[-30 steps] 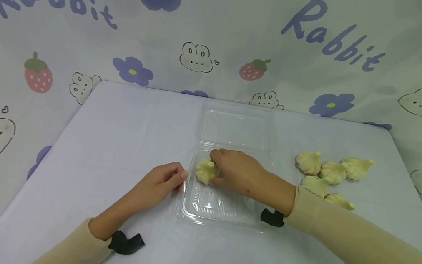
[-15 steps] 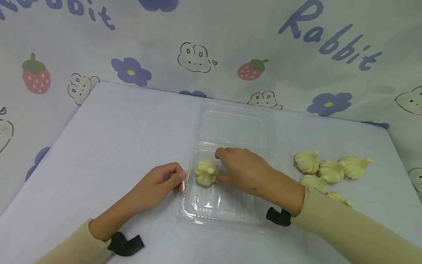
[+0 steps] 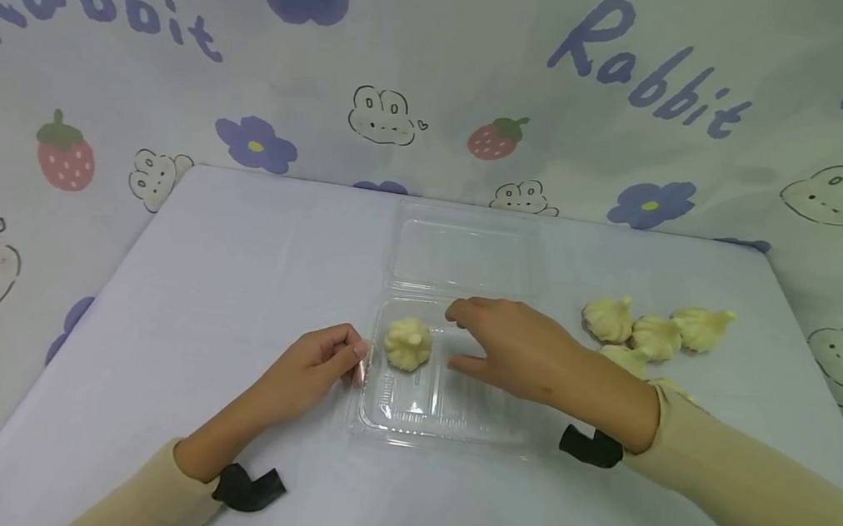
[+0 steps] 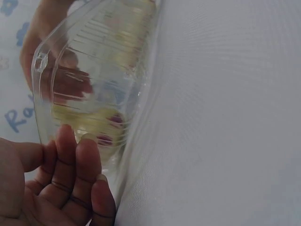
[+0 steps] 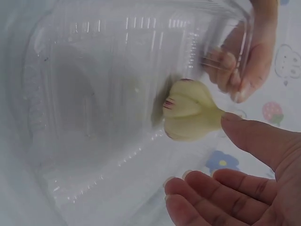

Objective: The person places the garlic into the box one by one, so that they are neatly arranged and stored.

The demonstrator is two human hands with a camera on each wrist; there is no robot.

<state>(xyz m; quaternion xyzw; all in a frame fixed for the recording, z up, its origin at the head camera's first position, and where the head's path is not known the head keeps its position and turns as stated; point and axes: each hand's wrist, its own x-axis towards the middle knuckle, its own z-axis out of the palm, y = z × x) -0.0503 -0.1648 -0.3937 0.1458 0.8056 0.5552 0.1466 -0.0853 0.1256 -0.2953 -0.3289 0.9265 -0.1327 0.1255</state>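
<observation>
A pale garlic bulb (image 3: 408, 344) stands with its stem up in the left part of a clear plastic clamshell container (image 3: 445, 420). My left hand (image 3: 316, 372) pinches the container's left rim between thumb and fingers; the left wrist view shows its fingertips (image 4: 66, 134) at the clear wall. Over the middle of the container, my right hand (image 3: 515, 348) is spread apart from the bulb, with nothing between thumb and fingers. Purple streaks mark the bulb's base in the right wrist view, where my right thumb (image 5: 249, 139) overlaps the stem's end.
Several more garlic bulbs (image 3: 656, 338) lie in a cluster right of the container, partly hidden by my right forearm. The container's lid (image 3: 463, 254) lies folded back behind it. A white cloth covers the table (image 3: 241, 264), with a printed curtain (image 3: 440, 47) behind.
My right hand has let go of the garlic bulb and moved right, its thumb and fingers spreading. The bulb now stands alone in the container. My left hand has stayed at the rim.
</observation>
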